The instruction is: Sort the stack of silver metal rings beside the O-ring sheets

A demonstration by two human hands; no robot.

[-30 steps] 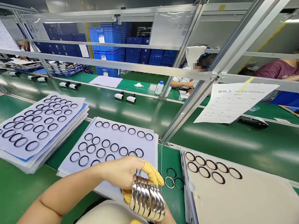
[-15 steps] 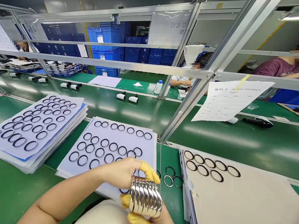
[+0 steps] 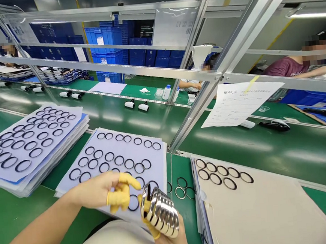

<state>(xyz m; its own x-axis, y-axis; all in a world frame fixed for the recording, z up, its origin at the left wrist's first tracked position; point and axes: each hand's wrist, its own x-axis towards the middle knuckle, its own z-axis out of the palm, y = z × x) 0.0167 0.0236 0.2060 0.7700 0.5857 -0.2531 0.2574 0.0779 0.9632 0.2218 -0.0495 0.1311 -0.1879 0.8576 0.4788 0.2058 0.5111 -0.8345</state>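
Note:
My right hand (image 3: 172, 241) grips a row of shiny metal rings (image 3: 163, 212) pressed side by side. At its left end one ring (image 3: 144, 208) leans apart from the others, with yellow-covered fingers showing through and below it. My left hand (image 3: 112, 191), wearing yellow finger cots, is just left of that ring. Its index finger stretches toward the rings, the other fingers are bent, and nothing shows between them. Beneath both hands is a white sheet (image 3: 157, 156) carrying rows of dark-edged rings (image 3: 109, 156), some hidden by my left hand.
To the left stands a stack of sheets (image 3: 76, 132) covered with similar rings. Several rings lie on a beige board (image 3: 257, 208) at right, and loose rings (image 3: 180, 193) sit on the green bench between. A metal frame post (image 3: 196, 113) rises ahead, with a paper (image 3: 235, 105) hanging. Co-workers sit beyond.
My left hand has come off the ring stack and moved left, its fingers now apart. The end ring has tilted away from the rest. The view has shifted slightly.

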